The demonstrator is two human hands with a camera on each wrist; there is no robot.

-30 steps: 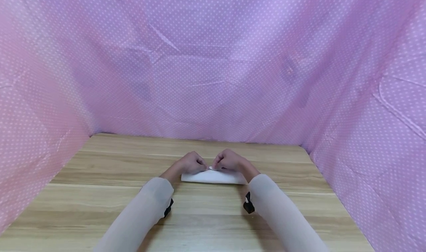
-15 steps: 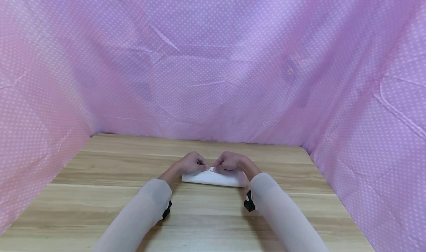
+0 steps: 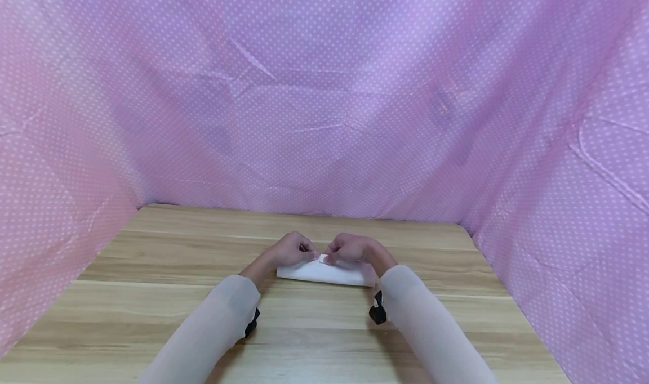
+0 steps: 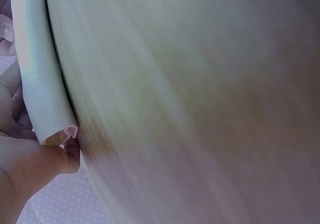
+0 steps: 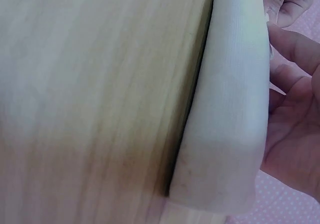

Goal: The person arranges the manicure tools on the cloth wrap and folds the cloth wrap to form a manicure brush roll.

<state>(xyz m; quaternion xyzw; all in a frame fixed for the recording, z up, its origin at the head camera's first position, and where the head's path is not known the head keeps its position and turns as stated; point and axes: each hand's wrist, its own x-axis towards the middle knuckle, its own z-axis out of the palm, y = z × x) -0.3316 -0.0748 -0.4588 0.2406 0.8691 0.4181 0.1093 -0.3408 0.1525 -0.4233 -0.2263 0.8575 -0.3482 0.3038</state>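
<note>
A white roll of finely textured material [image 3: 324,272] lies crosswise on the table in the head view. My left hand [image 3: 293,248] pinches at the middle of its far side with thumb and curled fingers. Opposite it, almost meeting it, my right hand [image 3: 352,248] pinches a small white tab [image 3: 323,258] there. In the left wrist view the roll [image 4: 42,73] has a hollow end beside my left hand [image 4: 32,159]. Along the roll [image 5: 227,93] in the right wrist view, my right hand [image 5: 297,119] sits behind it, its fingertips partly hidden.
A wood-grain table [image 3: 314,339] spreads around the hands. Pink dotted cloth [image 3: 314,119] hangs at the back and both sides. Light sleeves cover the forearms, with black wrist pieces [image 3: 378,309] below the cuffs.
The roll's right end has shifted slightly toward me, so the roll lies a little slanted. My right hand has come slightly lower, and more of the white tab shows between the hands.
</note>
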